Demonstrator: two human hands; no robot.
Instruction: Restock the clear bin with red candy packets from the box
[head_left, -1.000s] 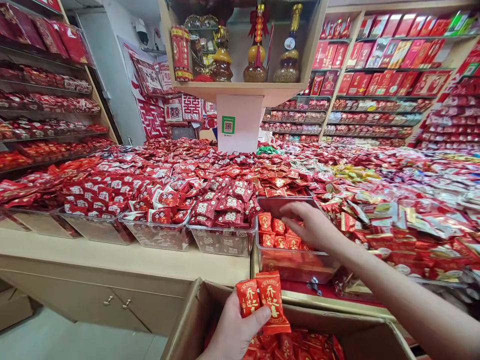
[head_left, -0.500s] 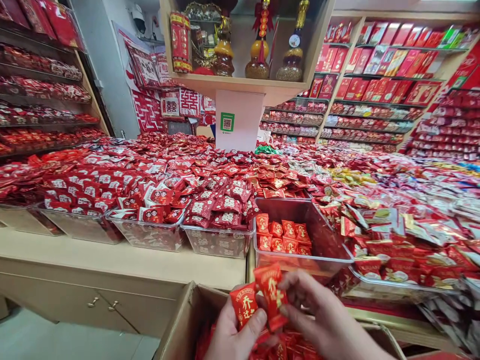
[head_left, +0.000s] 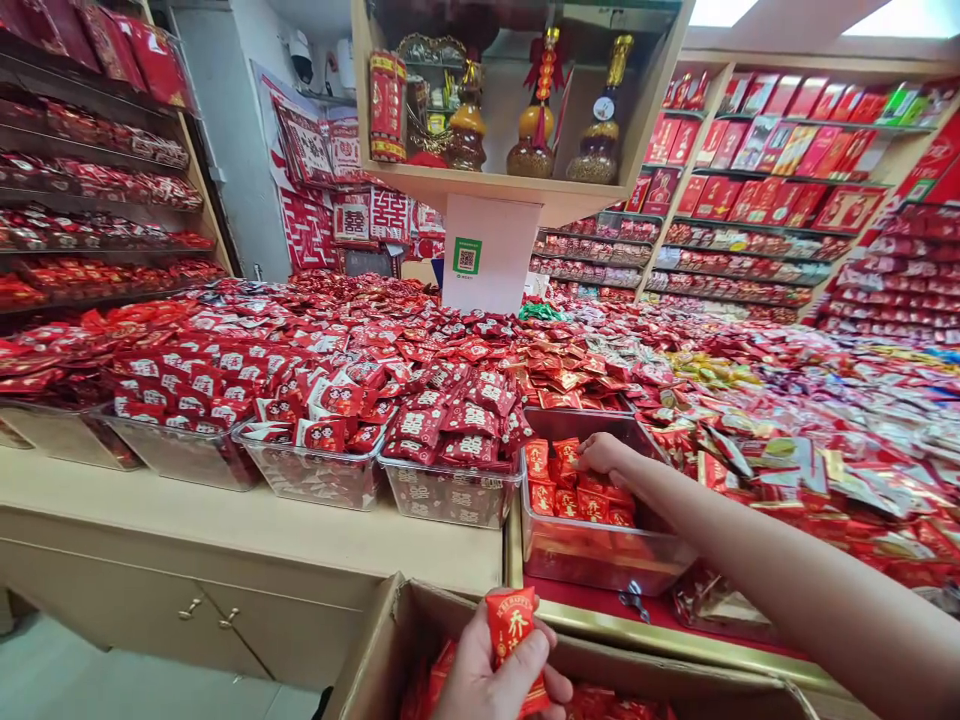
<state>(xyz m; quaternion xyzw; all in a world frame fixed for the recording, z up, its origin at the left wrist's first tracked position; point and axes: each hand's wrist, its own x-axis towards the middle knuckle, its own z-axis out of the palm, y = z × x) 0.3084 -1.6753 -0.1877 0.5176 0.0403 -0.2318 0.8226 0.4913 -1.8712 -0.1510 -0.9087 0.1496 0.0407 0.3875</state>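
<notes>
Left hand [head_left: 499, 670], lower centre, pinched a gold-lettered red packet [head_left: 514, 620] above the cardboard box [head_left: 424, 615]; a slack thumb might have dropped it in. Right hand [head_left: 606, 455] was inside the clear bin [head_left: 592, 572], right of centre; a knuckle could have toppled the bin's standing packets [head_left: 592, 504]. Right fingertips obscured, grip untellable. Box's near side cut off.

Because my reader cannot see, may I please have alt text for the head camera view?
A person's left hand holds a red packet above a cardboard box, while the right hand is at similar packets in a clear bin. Beyond are heaps of wrapped packets and stocked shelves.
</notes>
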